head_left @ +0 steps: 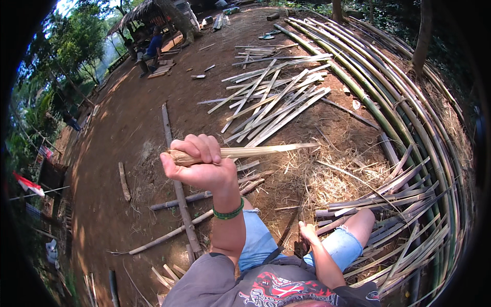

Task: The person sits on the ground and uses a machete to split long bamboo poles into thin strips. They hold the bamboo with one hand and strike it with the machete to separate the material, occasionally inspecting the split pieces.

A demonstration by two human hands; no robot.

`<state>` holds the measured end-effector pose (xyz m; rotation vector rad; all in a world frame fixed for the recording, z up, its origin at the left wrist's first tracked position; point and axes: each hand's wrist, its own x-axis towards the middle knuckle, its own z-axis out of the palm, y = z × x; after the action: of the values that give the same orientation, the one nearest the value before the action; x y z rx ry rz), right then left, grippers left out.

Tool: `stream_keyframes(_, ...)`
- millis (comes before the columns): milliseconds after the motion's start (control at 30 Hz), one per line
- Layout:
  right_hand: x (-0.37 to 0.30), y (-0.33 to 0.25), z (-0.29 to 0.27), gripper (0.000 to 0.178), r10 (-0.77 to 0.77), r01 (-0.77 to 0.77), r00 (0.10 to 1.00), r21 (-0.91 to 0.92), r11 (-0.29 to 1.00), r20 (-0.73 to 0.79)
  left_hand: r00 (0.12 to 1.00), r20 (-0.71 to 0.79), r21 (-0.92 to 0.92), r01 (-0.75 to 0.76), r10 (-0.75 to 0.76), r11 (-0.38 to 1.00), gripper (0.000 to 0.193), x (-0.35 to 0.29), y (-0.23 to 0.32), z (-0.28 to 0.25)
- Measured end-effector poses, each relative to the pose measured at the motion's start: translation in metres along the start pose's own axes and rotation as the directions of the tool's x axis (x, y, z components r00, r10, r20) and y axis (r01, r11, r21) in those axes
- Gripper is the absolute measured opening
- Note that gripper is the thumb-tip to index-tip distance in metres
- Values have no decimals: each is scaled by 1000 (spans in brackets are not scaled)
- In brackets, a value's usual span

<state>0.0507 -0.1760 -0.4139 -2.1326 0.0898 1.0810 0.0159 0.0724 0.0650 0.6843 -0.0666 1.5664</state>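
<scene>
Raised in front of me, my left hand (202,158) is closed around a pale wooden strip (271,150). Its thick brown, rounded end sticks out on the left of the fist, and its thin end points right. A green bracelet (228,211) circles that wrist. Low by my right thigh, my right hand (308,232) is closed, its fingers partly hidden. A dark object (302,247) lies right beneath it; what the hand grips I cannot make out. Curly pale shavings (342,179) cover the ground ahead of my right knee.
Split bamboo strips (276,97) lie in a loose pile ahead, more strips (399,204) at my right. Long bamboo poles (378,77) curve along the right side. Crossed wooden poles (179,194) lie at left. Far off, a person in blue (153,45) sits near a thatched shelter (146,13).
</scene>
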Motion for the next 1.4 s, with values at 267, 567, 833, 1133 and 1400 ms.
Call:
stream_keyframes(267, -24, -12, -10, 56, -31, 31, 999, -2, 1000, -8, 911, -132, 17, -393, 391, 920, 58, 77, 63, 4)
stream_keyframes(567, -16, -11, -5, 59, -21, 19, 998, -49, 999, -56, 865, -175, 177, -441, 469, 880, 55, 82, 72, 17)
stream_keyframes(833, -15, -15, -3, 62, 38, -37, 998, -28, 999, 44, 909, -110, 79, -396, 403, 915, 55, 75, 66, 11)
stream_keyframes(1133, 24, 22, 10, 66, 52, -51, 997, -28, 998, 51, 965, 246, 21, 92, -94, 996, 53, -4, 5, 13)
stream_keyframes(1400, -16, -9, -2, 51, 99, -151, 986, 464, 873, 135, 915, 372, 23, 156, -154, 987, 55, -29, -5, 16)
